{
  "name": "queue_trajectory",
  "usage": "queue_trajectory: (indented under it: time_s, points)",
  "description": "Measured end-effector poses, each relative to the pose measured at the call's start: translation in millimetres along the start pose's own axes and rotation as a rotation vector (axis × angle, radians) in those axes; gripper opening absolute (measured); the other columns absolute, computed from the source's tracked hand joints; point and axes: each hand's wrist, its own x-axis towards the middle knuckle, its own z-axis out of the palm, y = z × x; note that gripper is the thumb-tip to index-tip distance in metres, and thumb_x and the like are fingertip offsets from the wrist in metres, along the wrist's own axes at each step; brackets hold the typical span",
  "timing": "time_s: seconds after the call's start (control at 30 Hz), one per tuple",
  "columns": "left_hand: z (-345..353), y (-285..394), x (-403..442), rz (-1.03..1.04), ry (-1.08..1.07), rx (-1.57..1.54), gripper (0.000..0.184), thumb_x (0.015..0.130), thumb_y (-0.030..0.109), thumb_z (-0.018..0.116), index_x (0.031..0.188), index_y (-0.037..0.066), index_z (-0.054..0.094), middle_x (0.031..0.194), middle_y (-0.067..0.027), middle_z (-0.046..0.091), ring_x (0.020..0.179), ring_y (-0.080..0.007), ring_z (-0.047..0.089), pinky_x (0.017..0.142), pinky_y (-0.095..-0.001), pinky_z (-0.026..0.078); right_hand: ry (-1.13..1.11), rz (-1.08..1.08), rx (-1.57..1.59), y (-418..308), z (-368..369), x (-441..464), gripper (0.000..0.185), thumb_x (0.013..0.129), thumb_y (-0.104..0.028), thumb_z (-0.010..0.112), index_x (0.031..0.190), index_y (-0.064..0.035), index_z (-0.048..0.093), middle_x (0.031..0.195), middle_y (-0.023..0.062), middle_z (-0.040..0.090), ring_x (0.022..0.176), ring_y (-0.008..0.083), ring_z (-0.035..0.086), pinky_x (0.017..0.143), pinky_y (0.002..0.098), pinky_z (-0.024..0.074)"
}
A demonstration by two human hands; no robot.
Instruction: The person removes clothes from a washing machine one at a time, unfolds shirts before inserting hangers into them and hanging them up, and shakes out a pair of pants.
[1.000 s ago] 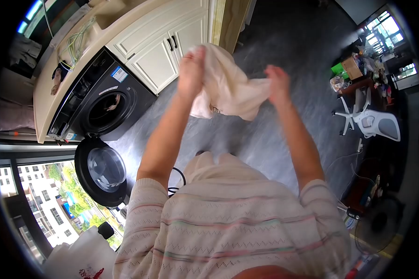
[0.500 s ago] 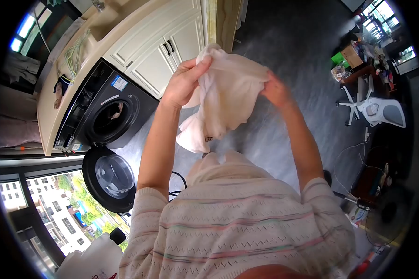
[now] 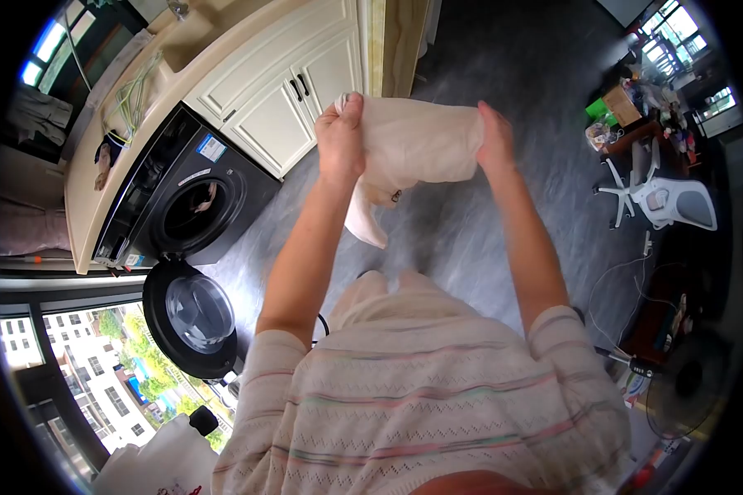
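A thin white garment (image 3: 425, 140) is stretched between my two hands at the top centre, held out over the grey floor. Its exact kind is hard to make out. My left hand (image 3: 341, 140) is closed on a bunched part of it, thumb on top. At the opposite edge, my right hand (image 3: 495, 140) pinches the cloth, fingers mostly behind it. A loose part of the garment hangs below my left hand, with a small dark mark near its fold.
To the left stands a black front-loading washing machine (image 3: 194, 206), its round door (image 3: 191, 318) swung open and some cloth inside. White cabinets (image 3: 281, 107) and a beige counter (image 3: 87, 194) adjoin it. A white office chair (image 3: 677, 202) and a fan (image 3: 689, 379) are on the right.
My hands have pulled the garment out wider and flatter; it was crumpled and hanging before. My left hand has turned, and my right hand has moved slightly up and right.
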Motion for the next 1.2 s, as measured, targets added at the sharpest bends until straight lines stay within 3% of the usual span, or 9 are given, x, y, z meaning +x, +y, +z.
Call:
queue_trajectory:
  time_s: [0.17,0.2,0.3,0.43,0.57,0.77,0.93,1.03,1.2]
  points:
    - [4.4,14.3,16.2,-0.146,0.108,0.555,0.023,0.086,0.020,0.054,0.084,-0.002,0.056,0.075,-0.0085,0.060,0.063,-0.0172,0.057,0.058,-0.0291,0.049,0.042,-0.098,-0.258,9.1,25.8,-5.4,0.018,0.084,-0.018,0.056,0.090,-0.0010,0.057,0.084,0.0079,0.059,0.073,0.0160,0.057,0.067,0.0298,0.0474]
    - [-4.8,25.9,16.9,-0.116,-0.057,0.239,0.024,0.086,0.022,0.053,0.086,-0.002,0.056,0.077,-0.0085,0.060,0.068,-0.0171,0.058,0.063,-0.0301,0.049,-0.105,0.048,0.035,5.1,-30.0,28.3,0.018,0.085,-0.017,0.055,0.089,0.0002,0.056,0.086,0.0087,0.059,0.073,0.0156,0.056,0.067,0.0296,0.0470]
    - [10.5,17.7,7.1,0.048,-0.061,0.053,0.025,0.088,0.022,0.050,0.084,-0.001,0.055,0.077,-0.0083,0.060,0.067,-0.0146,0.057,0.062,-0.0281,0.048,0.047,0.009,-0.115,6.3,-7.2,-0.1,0.020,0.086,-0.018,0.053,0.088,0.0012,0.055,0.086,0.0097,0.059,0.082,0.0180,0.058,0.071,0.0304,0.0475]
    - [25.7,49.5,-11.3,-0.195,-0.276,-0.006,0.022,0.086,0.019,0.053,0.096,0.000,0.058,0.088,-0.0077,0.061,0.078,-0.0150,0.059,0.070,-0.0268,0.048,-0.315,0.515,0.079,1.1,-39.9,-28.9,0.066,0.085,-0.058,0.035,0.104,0.0010,0.056,0.106,0.0112,0.059,0.101,0.0215,0.055,0.086,0.0357,0.0435]
    - [32.6,37.4,-23.7,-0.257,-0.541,-0.014,0.020,0.083,0.014,0.058,0.099,0.002,0.060,0.088,-0.0049,0.062,0.078,-0.0134,0.059,0.072,-0.0264,0.048,-0.493,0.589,0.126,14.0,-5.2,-32.9,0.073,0.083,-0.064,0.028,0.107,-0.0014,0.055,0.106,0.0094,0.059,0.100,0.0215,0.055,0.086,0.0355,0.0425]
    - [-1.6,49.6,-14.2,-0.160,-0.376,-0.046,0.014,0.078,0.002,0.061,0.092,0.002,0.062,0.084,-0.0056,0.063,0.077,-0.0150,0.060,0.070,-0.0286,0.050,-0.624,0.182,0.468,-1.9,-64.8,44.2,0.050,0.085,-0.048,0.046,0.111,-0.0058,0.054,0.103,0.0083,0.060,0.098,0.0192,0.055,0.090,0.0327,0.0396]
    - [16.9,57.8,-11.8,-0.175,-0.509,-0.111,0.014,0.081,0.005,0.057,0.093,-0.001,0.061,0.085,-0.0082,0.063,0.075,-0.0155,0.061,0.068,-0.0278,0.051,-0.642,0.323,0.283,-16.8,-13.4,-13.3,0.055,0.075,-0.029,0.067,0.121,-0.0048,0.047,0.114,0.0090,0.054,0.109,0.0168,0.048,0.096,0.0312,0.0340]
    - [33.3,58.0,-0.7,-0.226,-0.614,-0.058,0.014,0.082,0.007,0.057,0.093,-0.001,0.061,0.084,-0.0077,0.063,0.073,-0.0146,0.061,0.068,-0.0272,0.051,-0.795,0.313,-0.562,-0.8,10.1,-49.6,0.053,0.076,-0.029,0.066,0.118,-0.0013,0.049,0.112,0.0084,0.056,0.103,0.0154,0.052,0.092,0.0294,0.0378]
    - [-20.2,52.3,26.8,-0.157,-0.572,0.227,0.035,0.078,0.019,0.064,0.107,0.002,0.054,0.097,-0.0067,0.061,0.087,-0.0146,0.058,0.077,-0.0291,0.047,-0.506,0.263,-0.172,-58.2,37.5,-44.5,0.035,0.083,-0.024,0.058,0.107,0.0020,0.053,0.100,0.0061,0.059,0.087,0.0134,0.058,0.080,0.0253,0.0458]
